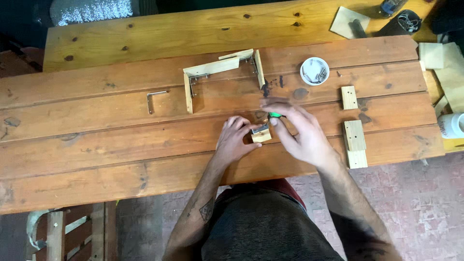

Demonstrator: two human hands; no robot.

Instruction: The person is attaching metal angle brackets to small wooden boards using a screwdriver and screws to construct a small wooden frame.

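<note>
Head view shows the left hand (pixel 235 138) pinching a small wood block (pixel 261 136) against the bench (pixel 96 154), fingers curled on its left side, with a metal bracket (pixel 259 128) on top of the block. Right hand (pixel 297 129) is closed around a green-handled tool (pixel 274 115), held just above the block and bracket; its tip is hidden by the fingers. Beyond the hands lies a partly built wood frame (pixel 212 67) with metal brackets at its corners. Left of that frame, a loose L-bracket (pixel 154 99) lies flat. A white dish of screws (pixel 314 71) sits up right. Right of the hands, well apart, lie two blocks: a drilled block (pixel 349 97) and a longer block (pixel 355 143).
</note>
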